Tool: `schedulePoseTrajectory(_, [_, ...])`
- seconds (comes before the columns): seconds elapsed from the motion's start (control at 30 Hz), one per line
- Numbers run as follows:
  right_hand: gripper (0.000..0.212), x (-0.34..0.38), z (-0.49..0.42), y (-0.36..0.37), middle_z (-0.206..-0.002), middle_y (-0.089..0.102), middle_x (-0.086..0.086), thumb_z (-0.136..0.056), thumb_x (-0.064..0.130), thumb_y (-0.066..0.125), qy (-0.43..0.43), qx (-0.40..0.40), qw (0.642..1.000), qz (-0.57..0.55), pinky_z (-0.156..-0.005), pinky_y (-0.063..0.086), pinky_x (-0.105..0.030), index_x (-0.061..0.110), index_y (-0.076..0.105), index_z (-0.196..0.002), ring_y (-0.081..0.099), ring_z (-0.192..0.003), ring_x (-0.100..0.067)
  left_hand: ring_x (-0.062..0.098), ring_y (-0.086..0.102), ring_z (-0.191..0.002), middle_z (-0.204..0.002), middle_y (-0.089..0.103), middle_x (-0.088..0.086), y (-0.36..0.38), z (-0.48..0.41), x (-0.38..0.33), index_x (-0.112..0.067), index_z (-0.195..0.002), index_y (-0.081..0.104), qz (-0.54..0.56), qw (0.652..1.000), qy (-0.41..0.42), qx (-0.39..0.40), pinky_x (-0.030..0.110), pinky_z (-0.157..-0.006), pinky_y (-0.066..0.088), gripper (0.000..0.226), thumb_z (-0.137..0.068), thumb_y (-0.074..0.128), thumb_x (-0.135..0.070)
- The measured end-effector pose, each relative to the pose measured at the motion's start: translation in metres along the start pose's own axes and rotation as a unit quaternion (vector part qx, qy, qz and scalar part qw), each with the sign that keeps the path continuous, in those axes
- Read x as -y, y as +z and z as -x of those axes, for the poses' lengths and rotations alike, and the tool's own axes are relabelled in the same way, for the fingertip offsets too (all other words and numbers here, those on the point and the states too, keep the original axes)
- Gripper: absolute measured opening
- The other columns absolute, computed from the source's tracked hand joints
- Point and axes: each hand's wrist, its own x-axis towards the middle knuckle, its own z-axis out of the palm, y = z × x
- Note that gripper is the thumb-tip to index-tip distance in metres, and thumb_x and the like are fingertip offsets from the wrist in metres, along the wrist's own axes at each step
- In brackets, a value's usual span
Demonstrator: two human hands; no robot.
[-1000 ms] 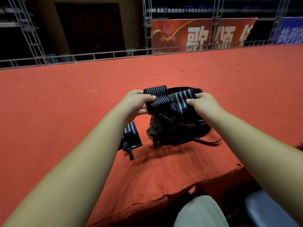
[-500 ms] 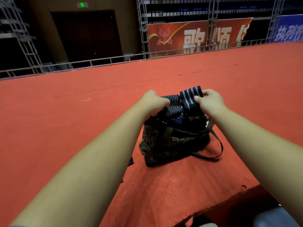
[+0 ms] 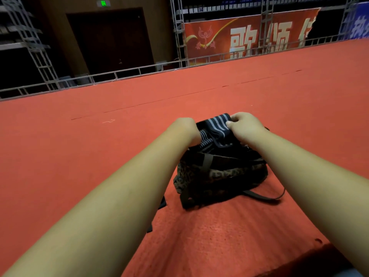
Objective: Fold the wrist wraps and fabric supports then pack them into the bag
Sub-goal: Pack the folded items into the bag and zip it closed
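The folded black elastic wrist wrap with pale grey stripes (image 3: 217, 124) sits at the open mouth of the dark leopard-print fabric bag (image 3: 219, 176). I pinch its upper fold in my right hand (image 3: 245, 126). Its lower striped part runs down beside my left hand (image 3: 184, 128), whose fingers are hidden. The bag slumps on the red carpet (image 3: 119, 156), and its brown strap (image 3: 265, 196) trails out to the right.

A rust-red carpet floor (image 3: 79, 156) with a thin dark seam runs back to a low grey metal railing (image 3: 127, 71). Behind it stand grey truss towers (image 3: 177, 31), a dark brown double door (image 3: 109, 39) under a green lit exit sign (image 3: 103, 3), a red banner with white characters (image 3: 249, 33) and a blue banner (image 3: 359, 23). The light is dim.
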Motion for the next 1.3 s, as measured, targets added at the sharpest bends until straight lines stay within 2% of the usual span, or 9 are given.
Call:
schedulePoseTrajectory(0.13, [0.034,-0.001,-0.002,0.009,-0.137,0.067,-0.016,-0.109,0.026,0.055,0.006,-0.029,0.996,0.080,-0.093,0.045,-0.037,0.015,0.060,-0.141,0.062,-0.125,-0.035,0.034,0.061,-0.094,-0.101,0.062,0.008,0.009,-0.004,0.003,-0.016,-0.115,0.053,0.017,0.998,0.050,-0.041,0.037,-0.070,0.046,0.025,-0.094,0.062,-0.025])
schedulePoseTrajectory(0.27, [0.036,-0.004,-0.001,0.013,-0.138,0.066,-0.015,-0.110,0.025,0.053,-0.003,-0.024,0.995,0.100,-0.089,0.044,-0.036,0.016,0.054,-0.145,0.061,-0.124,-0.035,0.026,0.057,-0.101,-0.110,0.062,-0.004,0.017,0.001,0.003,-0.028,-0.117,0.059,-0.043,0.993,0.114,-0.003,0.038,-0.082,0.050,0.037,-0.094,0.070,-0.055])
schedulePoseTrajectory(0.5, [0.038,-0.007,-0.002,0.019,-0.140,0.064,-0.015,-0.112,0.029,0.051,0.009,0.006,0.992,0.124,-0.087,0.041,-0.033,0.013,0.051,-0.147,0.060,-0.126,-0.034,0.029,0.059,-0.096,-0.115,0.063,-0.002,0.019,0.009,0.003,-0.033,-0.124,0.058,-0.144,0.983,0.116,0.009,0.037,-0.068,0.047,0.044,-0.087,0.080,-0.042])
schedulePoseTrajectory(0.73, [0.029,-0.006,-0.001,0.031,-0.128,0.067,-0.013,-0.109,0.031,0.053,0.027,0.012,0.985,0.168,-0.099,0.055,-0.050,0.013,0.055,-0.132,0.063,-0.107,-0.035,0.031,0.063,-0.094,-0.107,0.061,-0.001,0.017,0.012,0.010,-0.033,-0.128,0.062,-0.197,0.975,0.100,0.007,0.039,-0.069,0.056,0.043,-0.088,0.067,-0.016])
schedulePoseTrajectory(0.9, [0.021,-0.002,0.004,0.039,-0.119,0.067,-0.016,-0.107,0.024,0.054,0.006,0.004,0.980,0.197,-0.077,0.047,-0.039,0.009,0.056,-0.122,0.056,-0.094,-0.033,0.032,0.066,-0.094,-0.113,0.064,-0.001,0.019,0.012,0.014,-0.031,-0.123,0.069,-0.217,0.971,0.103,0.012,0.040,-0.066,0.054,0.037,-0.091,0.067,-0.013])
schedulePoseTrajectory(1.0, [0.018,0.001,0.009,0.043,-0.117,0.065,-0.020,-0.104,0.016,0.053,-0.013,0.007,0.976,0.217,-0.061,0.036,-0.035,0.007,0.054,-0.119,0.054,-0.091,-0.032,0.029,0.060,-0.081,-0.120,0.047,0.001,0.022,0.013,0.013,-0.030,-0.111,0.072,-0.213,0.972,0.100,0.004,0.037,-0.059,0.048,0.025,-0.092,0.067,-0.015])
schedulePoseTrajectory(1.1, [0.026,0.010,0.014,0.041,-0.128,0.059,-0.021,-0.103,0.017,0.057,-0.019,-0.008,0.972,0.235,-0.074,0.041,-0.034,0.002,0.059,-0.125,0.058,-0.107,-0.036,0.027,0.058,-0.078,-0.123,0.040,0.003,0.021,0.015,0.016,-0.029,-0.115,0.075,-0.196,0.974,0.110,-0.002,0.037,-0.056,0.045,0.025,-0.094,0.066,-0.019])
schedulePoseTrajectory(1.2, [0.038,0.013,0.018,0.033,-0.136,0.047,-0.019,-0.101,0.025,0.065,-0.011,-0.033,0.976,0.215,-0.092,0.044,-0.044,0.003,0.054,-0.130,0.050,-0.127,-0.040,0.031,0.063,-0.100,-0.123,0.055,0.005,0.018,0.016,0.023,-0.029,-0.123,0.073,-0.174,0.973,0.151,0.002,0.043,-0.075,0.058,0.030,-0.096,0.062,-0.023])
schedulePoseTrajectory(1.3, [0.035,0.009,0.024,0.028,-0.134,0.051,-0.009,-0.099,0.023,0.063,-0.092,-0.045,0.967,0.232,-0.097,0.045,-0.047,0.018,0.059,-0.133,0.046,-0.126,-0.037,0.032,0.062,-0.114,-0.126,0.065,0.004,0.014,0.022,0.025,-0.031,-0.140,0.063,-0.170,0.971,0.164,0.040,0.045,-0.087,0.059,0.043,-0.099,0.055,-0.020])
